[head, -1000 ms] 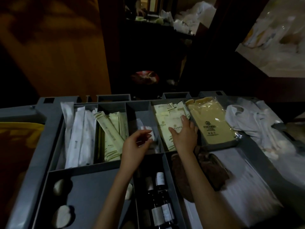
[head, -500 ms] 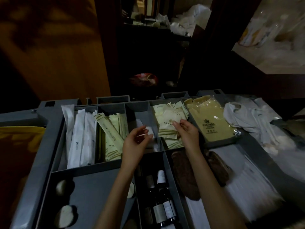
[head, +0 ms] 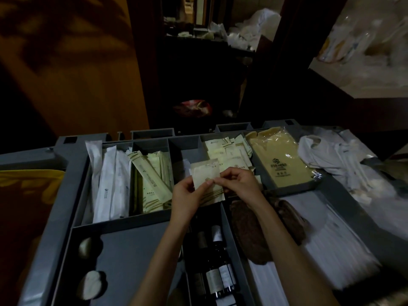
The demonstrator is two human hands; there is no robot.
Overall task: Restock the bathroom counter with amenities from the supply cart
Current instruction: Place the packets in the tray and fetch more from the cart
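Two hands meet over the grey supply cart point(head: 66, 195), the left hand point(head: 187, 193) and the right hand point(head: 240, 184) each pinching one edge of a cream sachet point(head: 204, 173) held just above the divider between two far compartments. Half a second ago the right hand alone was lifting this sachet off the stack of sachets point(head: 227, 151) while the left hovered over the next compartment. Now it is clear of the stack and shared between both, which suggests one amenity is picked and ready to go to the bathroom bench, not seen here. The sachet lies nearly flat, printed face up, its long axis running near to far with the far end leaning slightly left. Its striped end points toward the person. Whether the left hand holds anything else beneath cannot be told. Long wrapped packets point(head: 152, 180) fill the left compartments, and dark bottles point(head: 215, 277) stand nearer.
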